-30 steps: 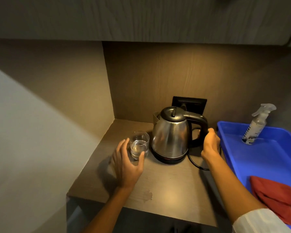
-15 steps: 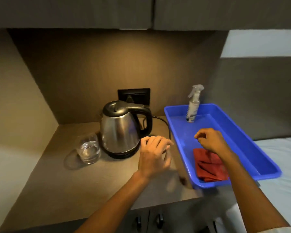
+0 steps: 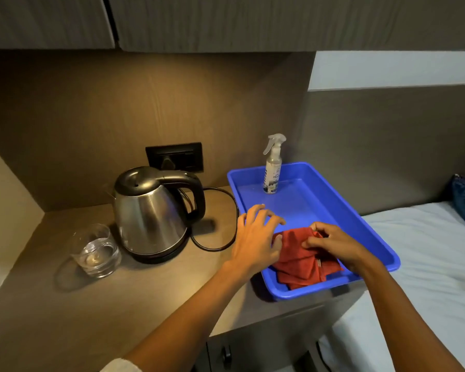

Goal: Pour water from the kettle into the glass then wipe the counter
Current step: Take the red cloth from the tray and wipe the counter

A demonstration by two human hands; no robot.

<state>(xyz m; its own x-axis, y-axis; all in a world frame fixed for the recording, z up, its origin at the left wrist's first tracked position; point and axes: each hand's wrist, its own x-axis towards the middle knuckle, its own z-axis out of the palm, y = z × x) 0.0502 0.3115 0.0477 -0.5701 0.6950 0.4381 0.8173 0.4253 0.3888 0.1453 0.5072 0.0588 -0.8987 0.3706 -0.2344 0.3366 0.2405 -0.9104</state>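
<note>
The steel kettle point(image 3: 151, 213) with a black handle stands on its base on the brown counter point(image 3: 134, 299). Left of it sits a short glass point(image 3: 97, 251) with water in the bottom. A red cloth point(image 3: 301, 264) lies in the near end of the blue tray point(image 3: 360, 218). My right hand point(image 3: 333, 245) pinches the cloth's raised top edge. My left hand point(image 3: 258, 237) hovers at the tray's left rim with fingers spread, touching the cloth's left side.
A clear spray bottle point(image 3: 273, 167) stands at the tray's far end. The kettle's black cord point(image 3: 220, 242) loops on the counter between kettle and tray. A wall socket point(image 3: 175, 157) is behind the kettle. A white bed point(image 3: 427, 264) lies to the right. Cabinets hang overhead.
Both hands left the glass and kettle and moved right to the tray. My right hand has taken hold of the red cloth and lifted its edge. The view swung right.
</note>
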